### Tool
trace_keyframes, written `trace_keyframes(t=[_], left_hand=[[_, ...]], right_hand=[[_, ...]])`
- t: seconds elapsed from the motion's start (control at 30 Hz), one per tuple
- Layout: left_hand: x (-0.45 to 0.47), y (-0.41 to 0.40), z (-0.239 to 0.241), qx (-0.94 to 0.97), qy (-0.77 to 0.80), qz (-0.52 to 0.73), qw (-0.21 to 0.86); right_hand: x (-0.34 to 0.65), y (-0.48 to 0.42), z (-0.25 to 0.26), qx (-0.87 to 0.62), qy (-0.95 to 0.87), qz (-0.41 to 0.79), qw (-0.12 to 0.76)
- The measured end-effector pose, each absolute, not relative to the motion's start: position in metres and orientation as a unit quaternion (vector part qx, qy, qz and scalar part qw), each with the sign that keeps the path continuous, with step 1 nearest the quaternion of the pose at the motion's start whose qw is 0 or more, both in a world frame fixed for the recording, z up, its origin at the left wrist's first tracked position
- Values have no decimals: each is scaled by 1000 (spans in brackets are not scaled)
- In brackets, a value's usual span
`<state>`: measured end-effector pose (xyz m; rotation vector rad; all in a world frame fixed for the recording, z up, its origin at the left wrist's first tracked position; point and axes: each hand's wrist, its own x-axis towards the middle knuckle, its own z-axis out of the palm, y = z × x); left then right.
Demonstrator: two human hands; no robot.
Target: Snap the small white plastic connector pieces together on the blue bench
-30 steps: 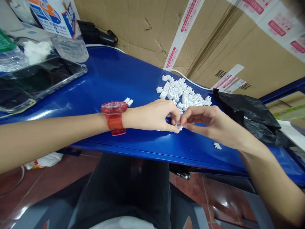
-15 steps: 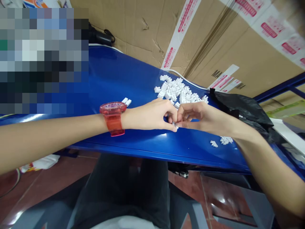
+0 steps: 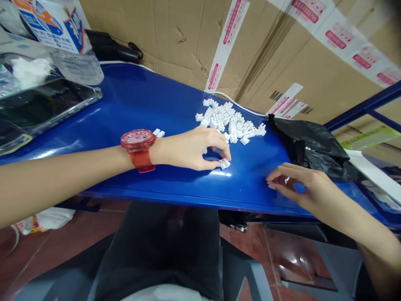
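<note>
- Two bare hands work well apart above a glossy blue table [image 3: 163, 108], each close to small white parts.
- The left hand [image 3: 188, 148] is palm down with its fingers arched. Its grip is narrow, closing around a notched white plastic piece [image 3: 224, 163] that sits at the thumb tip, low over the tabletop. I cannot tell whether the piece is pinched or only touched.
- The right hand [image 3: 300, 184] is open wide with loosely curled fingers, and its tips hover low just beside a tiny white bit [image 3: 286, 180]. It appears to hold nothing.
- Parts this small look best handled with the fingertips alone, wrist low and steady, so that they do not skid on the slick blue surface.
- The left arm reaches in nearly level from the left, wearing a translucent red wristwatch [image 3: 140, 146]. The right arm comes up from the lower right, its wrist slightly bent.
- A heap of notched white plastic pieces [image 3: 230, 121] lies just beyond the left hand, and two more white pieces [image 3: 158, 133] sit near the watch. A crumpled black plastic bag [image 3: 308, 146] lies beyond the right hand, against a brown cardboard carton [image 3: 297, 62].
</note>
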<state>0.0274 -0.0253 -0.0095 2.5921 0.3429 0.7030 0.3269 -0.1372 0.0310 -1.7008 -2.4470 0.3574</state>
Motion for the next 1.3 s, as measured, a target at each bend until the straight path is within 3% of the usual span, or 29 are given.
trace_keyframes(t=[0.27, 0.63, 1.0, 1.3], left_hand=[[28, -34, -6, 940, 158, 264, 148], [30, -30, -12, 926, 160, 294, 173], [31, -29, -12, 923, 155, 293, 193], [32, -31, -10, 922, 159, 287, 205]], right_hand=[[297, -109, 18, -447, -872, 116, 161], [248, -99, -3, -427, -824, 162, 335], [248, -106, -10, -370, -869, 40, 326], [249, -108, -7, -400, -850, 54, 337]])
